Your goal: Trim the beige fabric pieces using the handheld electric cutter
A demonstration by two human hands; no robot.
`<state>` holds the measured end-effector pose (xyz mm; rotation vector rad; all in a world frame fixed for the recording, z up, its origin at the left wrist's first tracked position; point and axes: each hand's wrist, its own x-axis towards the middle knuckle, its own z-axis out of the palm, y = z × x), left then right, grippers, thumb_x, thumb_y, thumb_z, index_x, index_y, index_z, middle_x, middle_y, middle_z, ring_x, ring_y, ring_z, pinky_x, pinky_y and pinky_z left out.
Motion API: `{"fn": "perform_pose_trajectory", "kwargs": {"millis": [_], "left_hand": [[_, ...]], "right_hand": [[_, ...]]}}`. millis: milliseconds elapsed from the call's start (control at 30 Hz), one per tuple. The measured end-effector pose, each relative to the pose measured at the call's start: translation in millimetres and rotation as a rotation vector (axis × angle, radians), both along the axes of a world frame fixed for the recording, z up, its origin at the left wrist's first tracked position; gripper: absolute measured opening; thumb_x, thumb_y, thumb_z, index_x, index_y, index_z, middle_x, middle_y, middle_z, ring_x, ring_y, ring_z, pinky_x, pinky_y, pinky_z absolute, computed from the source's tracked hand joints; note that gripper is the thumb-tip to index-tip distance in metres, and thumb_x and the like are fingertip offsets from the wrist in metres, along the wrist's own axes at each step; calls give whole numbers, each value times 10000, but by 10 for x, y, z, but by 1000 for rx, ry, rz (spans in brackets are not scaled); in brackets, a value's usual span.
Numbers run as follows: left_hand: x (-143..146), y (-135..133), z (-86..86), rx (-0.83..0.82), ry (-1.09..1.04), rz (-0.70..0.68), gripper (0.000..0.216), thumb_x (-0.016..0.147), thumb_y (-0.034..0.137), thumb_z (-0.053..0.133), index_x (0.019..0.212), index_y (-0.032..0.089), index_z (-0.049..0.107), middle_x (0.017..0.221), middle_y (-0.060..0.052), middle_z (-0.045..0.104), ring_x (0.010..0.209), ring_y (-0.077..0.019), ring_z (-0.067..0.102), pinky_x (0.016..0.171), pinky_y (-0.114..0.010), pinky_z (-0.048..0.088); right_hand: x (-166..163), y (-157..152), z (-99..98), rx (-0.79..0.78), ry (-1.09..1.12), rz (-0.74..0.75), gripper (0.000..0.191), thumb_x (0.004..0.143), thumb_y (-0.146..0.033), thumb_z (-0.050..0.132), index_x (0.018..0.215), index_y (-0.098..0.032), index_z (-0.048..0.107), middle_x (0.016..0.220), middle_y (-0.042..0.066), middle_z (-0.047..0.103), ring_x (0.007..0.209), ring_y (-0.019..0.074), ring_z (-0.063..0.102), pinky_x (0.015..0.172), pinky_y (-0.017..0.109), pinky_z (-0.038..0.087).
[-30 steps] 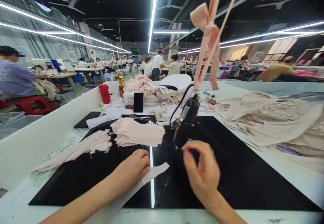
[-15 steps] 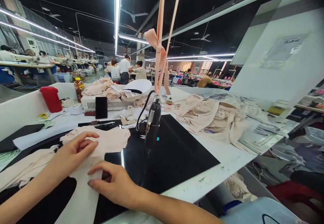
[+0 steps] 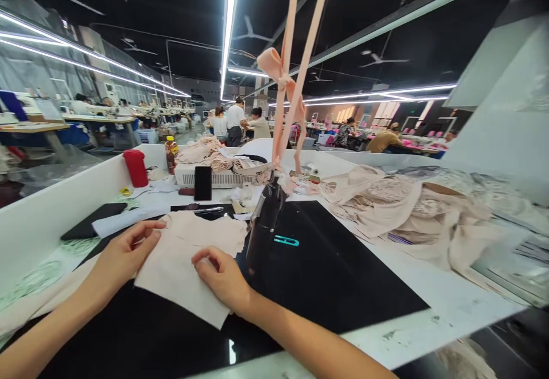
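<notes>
A pale pink cut fabric piece [image 3: 184,264] lies on the black board [image 3: 343,282] in front of me. At its upper left edge, my left hand [image 3: 131,247] pinches the cloth between thumb and fingertips. My right hand [image 3: 225,282] rests on the right part of the piece, fingers curled together on the cloth; their undersides are hidden. Just beyond the right hand, a black handheld tool [image 3: 263,224] hangs from knotted pink fabric strips [image 3: 283,82]. A turquoise clip-like item [image 3: 286,241] lies on the board beside it.
More pale fabric [image 3: 51,296] lies under my left forearm. A large heap of pale cut pieces [image 3: 412,207] covers the right side. Behind stand a phone [image 3: 203,183], a white slotted box [image 3: 223,179] and a red container [image 3: 135,168]. Several people sit or stand far off.
The fabric's long end that ran toward me is now drawn up, its lower edge lying on the board. My right hand moved up and right. The view has turned left.
</notes>
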<state>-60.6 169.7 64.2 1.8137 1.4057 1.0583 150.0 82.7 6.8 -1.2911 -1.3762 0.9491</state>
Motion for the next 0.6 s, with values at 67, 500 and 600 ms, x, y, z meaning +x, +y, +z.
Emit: {"fn": "perform_pose_trajectory", "kwargs": {"millis": [67,500,600], "left_hand": [[-58,-13,-30,8,50,15,620,667,712,654,1063,246,752,877,-19,745,735,-230,653,612,-277,482],[-58,64,-27,172,132,36,404,871,498,516,1051,213,739,853,-17,681,733,-200,586,721,-300,469],[108,229,51,191,124,12,379,905,450,501,1082,203,728,924,-31,697,784,-207,605,735,-300,472]], "right_hand": [[32,29,-18,-2,-57,29,145,845,-267,694,972,-233,753,717,-58,506,713,123,469,682,238,366],[424,316,-82,168,-185,-155,362,809,-435,596,1081,-229,717,876,35,706,681,199,606,734,353,499],[594,453,-24,216,-205,-273,398,834,-449,547,1116,-210,694,902,55,708,745,226,632,789,379,506]]}}
